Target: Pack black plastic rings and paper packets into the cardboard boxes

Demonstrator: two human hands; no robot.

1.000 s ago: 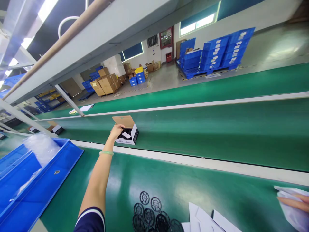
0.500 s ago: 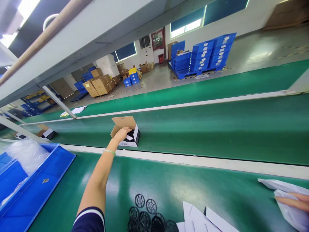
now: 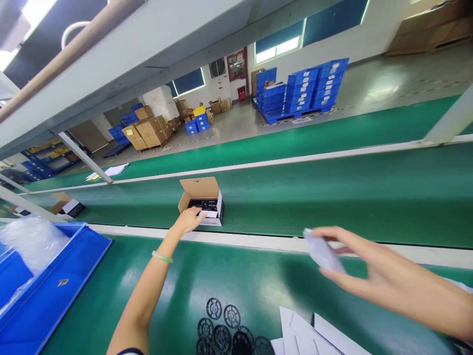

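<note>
An open cardboard box (image 3: 212,222) with a white printed front stands on the green conveyor belt, its brown lid flap raised. Black parts (image 3: 205,203) lie inside, and a small white piece (image 3: 209,214) shows at its front. My left hand (image 3: 190,219) is closed on the box's front left edge, partly hiding that corner. Over the near worktop, slightly blurred, my right hand (image 3: 354,261) pinches a small whitish packet (image 3: 323,251) between thumb and fingers. Black spoked discs (image 3: 221,337) and folded white papers (image 3: 306,335) lie on the worktop below.
At left is a blue bin (image 3: 55,291) with clear plastic bags (image 3: 35,241). Another open box (image 3: 68,204) stands farther left on the belt. A white rail (image 3: 254,246) divides belt from worktop. An overhead shelf (image 3: 121,74) and its posts cross the upper view.
My right hand has come in from the right edge, now with the small packet. My left hand has drawn back from inside the box to its front edge; the box sits farther right.
</note>
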